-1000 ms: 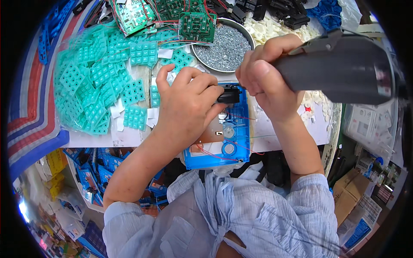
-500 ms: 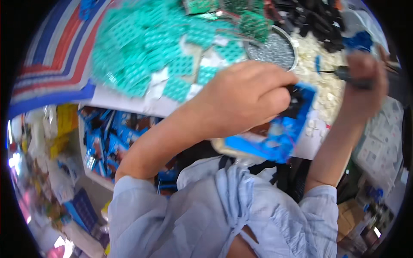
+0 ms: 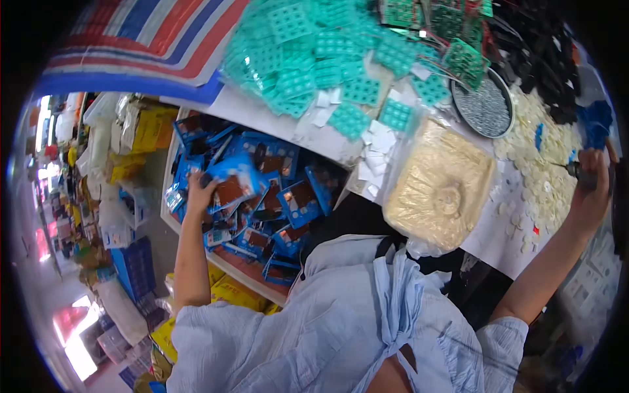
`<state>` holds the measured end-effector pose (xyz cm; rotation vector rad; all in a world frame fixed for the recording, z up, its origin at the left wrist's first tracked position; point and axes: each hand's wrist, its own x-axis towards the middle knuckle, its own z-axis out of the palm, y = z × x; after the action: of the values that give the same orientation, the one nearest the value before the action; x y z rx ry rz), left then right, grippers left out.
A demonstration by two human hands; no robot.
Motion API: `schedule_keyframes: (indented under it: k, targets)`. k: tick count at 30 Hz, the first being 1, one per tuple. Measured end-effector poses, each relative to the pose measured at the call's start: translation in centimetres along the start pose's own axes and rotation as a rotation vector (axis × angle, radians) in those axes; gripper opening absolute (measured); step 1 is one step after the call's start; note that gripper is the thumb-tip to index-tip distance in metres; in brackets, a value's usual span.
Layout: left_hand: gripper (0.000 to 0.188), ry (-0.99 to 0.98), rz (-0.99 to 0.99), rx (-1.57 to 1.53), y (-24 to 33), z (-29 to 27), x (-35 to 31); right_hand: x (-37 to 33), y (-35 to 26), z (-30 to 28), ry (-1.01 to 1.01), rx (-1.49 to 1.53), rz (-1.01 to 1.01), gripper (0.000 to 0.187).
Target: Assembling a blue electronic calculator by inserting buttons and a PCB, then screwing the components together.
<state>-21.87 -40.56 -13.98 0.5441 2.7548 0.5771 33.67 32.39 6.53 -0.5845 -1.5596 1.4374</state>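
Observation:
At the left, my left hand [image 3: 198, 188] is over a bin, its thumb and fingers at the edge of a blue plastic housing [image 3: 234, 178] with a brown panel; the housing is smeared by motion. Several similar blue housings [image 3: 262, 239] lie heaped in the bin [image 3: 171, 219] below. My right hand [image 3: 591, 175], at the far right, is closed round a dark screwdriver [image 3: 574, 169] whose thin shaft points left over a pile of small cream-coloured parts [image 3: 540, 164]. A yellowish plastic-wrapped block [image 3: 440, 187] lies at the table's near edge, with neither hand on it.
Teal moulded pads [image 3: 295, 59] are heaped at the back of the table, beside green circuit boards [image 3: 464, 62]. A round tin of screws [image 3: 485, 105] stands near the cream parts. Black parts [image 3: 534, 56] lie behind. White square pieces [image 3: 379, 147] are scattered in the middle.
My left hand has carried the blue housing from above the wrapped block leftward to the bin, uncovering the block. The screwdriver stays in my right hand. The view has shifted left.

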Motion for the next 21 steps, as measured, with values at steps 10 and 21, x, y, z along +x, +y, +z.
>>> schedule_keyframes:
  k: [10,21]
  targets:
    - [0.042,-0.813,-0.519,0.302,11.7,2.3,-1.8,-0.3,-4.5,1.9,-0.232,0.467,-0.07,0.099]
    - [0.03,-0.546,1.198,-0.169,45.5,0.8,-9.2,13.2,6.7,-10.9,0.219,-1.336,-0.014,0.022]
